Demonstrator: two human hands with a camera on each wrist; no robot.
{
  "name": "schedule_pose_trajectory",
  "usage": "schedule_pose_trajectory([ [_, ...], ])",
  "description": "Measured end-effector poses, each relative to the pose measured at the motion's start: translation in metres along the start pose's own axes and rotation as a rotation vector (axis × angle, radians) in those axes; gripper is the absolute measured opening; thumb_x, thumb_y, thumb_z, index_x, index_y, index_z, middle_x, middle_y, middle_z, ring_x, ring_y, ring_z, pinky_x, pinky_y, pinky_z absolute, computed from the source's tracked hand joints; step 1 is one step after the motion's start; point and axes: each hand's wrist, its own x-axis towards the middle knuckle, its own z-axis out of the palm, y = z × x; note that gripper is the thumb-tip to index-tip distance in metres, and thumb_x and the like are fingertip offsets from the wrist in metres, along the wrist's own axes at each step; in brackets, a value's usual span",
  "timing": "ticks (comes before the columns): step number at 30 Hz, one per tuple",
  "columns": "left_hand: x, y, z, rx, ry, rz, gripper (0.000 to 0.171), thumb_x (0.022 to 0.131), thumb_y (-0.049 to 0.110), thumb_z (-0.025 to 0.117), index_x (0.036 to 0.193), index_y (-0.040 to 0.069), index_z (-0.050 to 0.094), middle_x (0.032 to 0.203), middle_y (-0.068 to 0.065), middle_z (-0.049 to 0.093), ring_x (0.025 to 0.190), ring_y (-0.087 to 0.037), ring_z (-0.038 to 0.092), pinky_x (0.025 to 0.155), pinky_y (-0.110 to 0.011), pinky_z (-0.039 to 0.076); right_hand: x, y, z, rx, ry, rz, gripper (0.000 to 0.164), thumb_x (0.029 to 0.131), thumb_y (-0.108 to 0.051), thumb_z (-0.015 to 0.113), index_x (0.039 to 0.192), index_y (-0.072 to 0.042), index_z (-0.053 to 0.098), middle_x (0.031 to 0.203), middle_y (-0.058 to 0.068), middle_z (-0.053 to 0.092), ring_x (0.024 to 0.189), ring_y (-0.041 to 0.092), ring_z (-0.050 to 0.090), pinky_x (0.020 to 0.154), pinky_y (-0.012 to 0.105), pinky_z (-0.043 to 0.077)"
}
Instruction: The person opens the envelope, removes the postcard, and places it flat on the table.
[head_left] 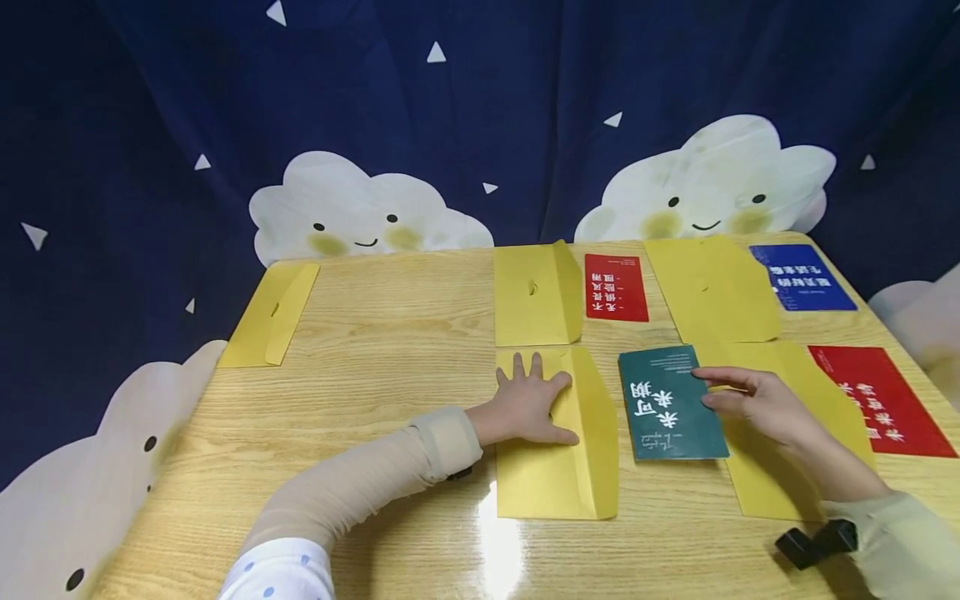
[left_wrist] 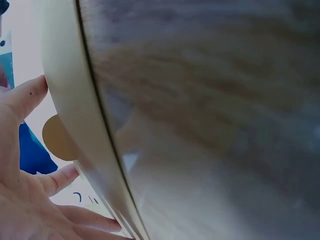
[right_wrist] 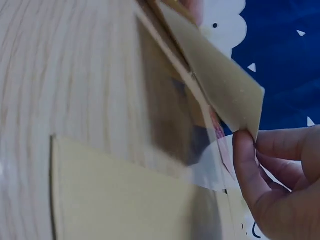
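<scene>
My left hand point(head_left: 528, 407) lies with spread fingers on a yellow envelope point(head_left: 543, 487), whose flap point(head_left: 597, 442) stands out to the right. Between right thumb and fingers, my right hand point(head_left: 768, 408) pinches the right edge of a dark green card point(head_left: 660, 392) with white writing. The card is held just right of that flap and overlaps a second yellow envelope point(head_left: 795, 467) in the head view. In the right wrist view, the pinched card point(right_wrist: 225, 82) is tilted, its plain tan side showing. The left wrist view shows the spread fingers point(left_wrist: 32, 95) at the envelope's edge.
Behind lie two more yellow envelopes point(head_left: 525, 308) point(head_left: 712, 292), a red card point(head_left: 617, 287) and a blue card point(head_left: 806, 279). Another red card point(head_left: 900, 408) lies at the right. One closed-looking envelope point(head_left: 258, 325) is at the table's point(head_left: 397, 325) far left. A dark curtain point(head_left: 510, 100) hangs behind.
</scene>
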Motion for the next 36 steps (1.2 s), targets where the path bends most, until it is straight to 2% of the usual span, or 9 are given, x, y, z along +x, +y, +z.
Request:
schedule_pose_trajectory([
  [3, 0.0, 0.0, 0.001, 0.006, 0.012, 0.001, 0.079, 0.071, 0.065, 0.061, 0.135, 0.026, 0.038, 0.141, -0.027, 0.026, 0.126, -0.052, 0.021, 0.088, -0.066, 0.03, 0.004, 0.001, 0.006, -0.049, -0.001, -0.013, 0.048, 0.086, -0.016, 0.063, 0.125, 0.008, 0.049, 0.112, 0.017, 0.056, 0.082, 0.007, 0.055, 0.068, 0.023, 0.049],
  [6, 0.001, -0.001, 0.003, 0.011, 0.021, 0.0, 0.079, 0.07, 0.066, 0.061, 0.134, 0.026, 0.038, 0.141, -0.026, 0.027, 0.126, -0.052, 0.022, 0.089, -0.065, 0.03, 0.009, 0.002, 0.012, -0.129, 0.023, -0.044, 0.045, 0.084, -0.009, 0.064, 0.122, 0.01, 0.051, 0.108, 0.024, 0.056, 0.079, 0.008, 0.054, 0.063, 0.024, 0.05],
  [11, 0.001, -0.004, 0.004, 0.026, 0.038, 0.007, 0.082, 0.07, 0.068, 0.06, 0.136, 0.026, 0.036, 0.143, -0.023, 0.025, 0.128, -0.049, 0.021, 0.093, -0.062, 0.029, 0.013, 0.0, 0.021, -0.167, 0.06, -0.058, 0.04, 0.081, 0.001, 0.063, 0.118, 0.013, 0.052, 0.098, 0.024, 0.06, 0.071, 0.012, 0.058, 0.056, 0.028, 0.052],
  [17, -0.004, -0.014, -0.002, 0.04, 0.137, 0.038, 0.083, 0.071, 0.068, 0.058, 0.137, 0.022, 0.037, 0.142, -0.021, 0.03, 0.127, -0.046, 0.026, 0.093, -0.06, 0.031, 0.013, -0.004, 0.026, -0.212, 0.102, -0.059, 0.035, 0.08, 0.003, 0.063, 0.113, 0.013, 0.055, 0.089, 0.018, 0.061, 0.069, 0.015, 0.058, 0.054, 0.027, 0.052],
  [25, -0.03, -0.035, -0.022, -0.094, 0.214, 0.008, 0.08, 0.074, 0.061, 0.061, 0.137, 0.017, 0.039, 0.14, -0.023, 0.033, 0.126, -0.046, 0.03, 0.093, -0.058, 0.034, 0.012, -0.009, 0.028, -0.402, 0.166, -0.117, 0.031, 0.076, -0.002, 0.068, 0.103, 0.011, 0.061, 0.069, 0.004, 0.058, 0.061, 0.017, 0.051, 0.048, 0.024, 0.039],
  [31, -0.051, -0.058, -0.029, -0.272, 0.271, -0.019, 0.077, 0.076, 0.051, 0.065, 0.136, 0.012, 0.04, 0.138, -0.017, 0.039, 0.123, -0.035, 0.039, 0.09, -0.048, 0.041, 0.008, -0.018, 0.028, -0.38, 0.167, -0.144, 0.034, 0.079, -0.009, 0.069, 0.107, 0.008, 0.061, 0.072, 0.005, 0.058, 0.061, 0.017, 0.051, 0.046, 0.024, 0.04],
  [33, -0.057, -0.065, -0.03, -0.313, 0.296, -0.017, 0.074, 0.077, 0.046, 0.067, 0.135, 0.009, 0.041, 0.131, -0.014, 0.048, 0.112, -0.027, 0.051, 0.086, -0.042, 0.045, 0.006, -0.023, 0.028, -0.362, 0.151, -0.156, 0.035, 0.081, -0.013, 0.068, 0.109, 0.007, 0.061, 0.074, 0.005, 0.059, 0.061, 0.017, 0.051, 0.047, 0.023, 0.041],
  [34, -0.061, -0.068, -0.03, -0.327, 0.303, -0.013, 0.072, 0.077, 0.044, 0.067, 0.134, 0.008, 0.042, 0.121, -0.013, 0.056, 0.099, -0.024, 0.058, 0.081, -0.039, 0.047, 0.005, -0.026, 0.028, -0.356, 0.141, -0.163, 0.035, 0.082, -0.014, 0.068, 0.109, 0.006, 0.061, 0.075, 0.005, 0.058, 0.062, 0.016, 0.051, 0.049, 0.023, 0.041],
  [36, -0.067, -0.075, -0.031, -0.349, 0.311, -0.01, 0.067, 0.078, 0.038, 0.068, 0.132, 0.005, 0.045, 0.093, -0.008, 0.065, 0.069, -0.017, 0.058, 0.067, -0.035, 0.048, 0.003, -0.032, 0.03, -0.335, 0.122, -0.183, 0.035, 0.083, -0.016, 0.067, 0.109, 0.005, 0.061, 0.076, 0.005, 0.058, 0.063, 0.015, 0.051, 0.05, 0.023, 0.041],
])
